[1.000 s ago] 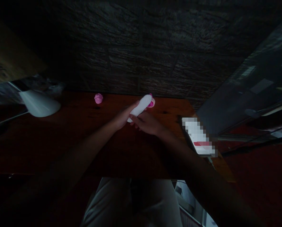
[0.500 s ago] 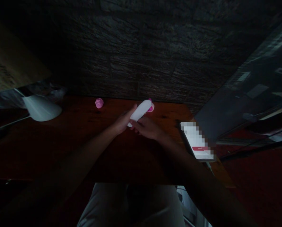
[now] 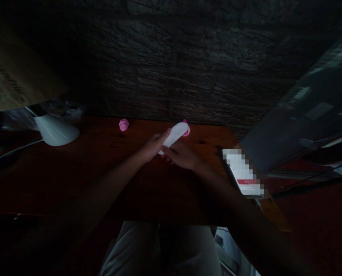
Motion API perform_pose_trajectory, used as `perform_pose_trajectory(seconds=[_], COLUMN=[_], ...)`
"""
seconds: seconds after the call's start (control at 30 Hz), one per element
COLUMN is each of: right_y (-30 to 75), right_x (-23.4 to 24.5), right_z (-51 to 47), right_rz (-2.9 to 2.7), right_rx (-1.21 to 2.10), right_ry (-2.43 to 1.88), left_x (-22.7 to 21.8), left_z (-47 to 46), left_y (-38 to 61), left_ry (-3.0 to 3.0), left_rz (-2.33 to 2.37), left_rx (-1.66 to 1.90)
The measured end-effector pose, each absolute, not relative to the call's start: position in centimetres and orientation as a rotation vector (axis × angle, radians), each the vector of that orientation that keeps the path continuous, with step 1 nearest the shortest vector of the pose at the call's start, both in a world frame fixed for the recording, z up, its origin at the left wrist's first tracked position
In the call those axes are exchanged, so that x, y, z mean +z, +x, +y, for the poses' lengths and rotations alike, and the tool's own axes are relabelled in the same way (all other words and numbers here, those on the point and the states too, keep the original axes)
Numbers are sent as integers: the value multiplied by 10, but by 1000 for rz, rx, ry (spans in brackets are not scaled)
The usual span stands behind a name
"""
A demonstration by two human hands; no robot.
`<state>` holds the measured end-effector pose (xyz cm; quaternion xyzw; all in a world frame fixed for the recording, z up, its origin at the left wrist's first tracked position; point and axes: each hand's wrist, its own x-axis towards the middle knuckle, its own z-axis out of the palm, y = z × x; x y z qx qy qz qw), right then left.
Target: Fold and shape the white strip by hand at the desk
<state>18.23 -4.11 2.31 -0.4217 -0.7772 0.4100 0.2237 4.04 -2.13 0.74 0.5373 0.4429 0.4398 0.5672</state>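
A white, oblong, flat pad with rounded ends [image 3: 175, 134] is held at a slant above the wooden table [image 3: 102, 161], its upper end pointing away to the right. My left hand [image 3: 154, 146] grips its left side, the thumb lying along the edge. Around the lower end, the fingers of my right hand [image 3: 182, 155] are closed, with the thumb on top. Just behind the pad's far tip shows a pink and magenta crumpled thing [image 3: 187, 131], partly hidden. Another crumpled pink ball [image 3: 124, 124] lies to the left near the wall.
At the left stand a white cone-shaped lamp head [image 3: 57, 131] with a cord and a brown cardboard box [image 3: 18, 76]. A lit phone or tablet [image 3: 242, 172] lies at the table's right edge with a cable. A dark block wall [image 3: 159, 69] rises behind.
The view has shifted slightly, so everything appears a little to the right. Both hands keep hold of the pad, and my left thumb sits a bit further over its edge.
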Motion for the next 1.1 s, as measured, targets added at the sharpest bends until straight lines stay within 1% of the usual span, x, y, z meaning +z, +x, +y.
perform_pose_trajectory(seconds=[0.5, 0.77, 1.1], right_y=[182, 182, 184], right_x=[24, 20, 21], right_z=[-41, -40, -40], right_rz=[-2112, -2138, -2173], right_rx=[1202, 1143, 1073], right_ry=[-1173, -1123, -1178], left_x=[7, 11, 10], left_z=[-22, -24, -24], left_y=[41, 42, 41], left_ry=[1244, 1271, 1300], left_rz=[1012, 968, 1002], left_rx=[1043, 991, 1083])
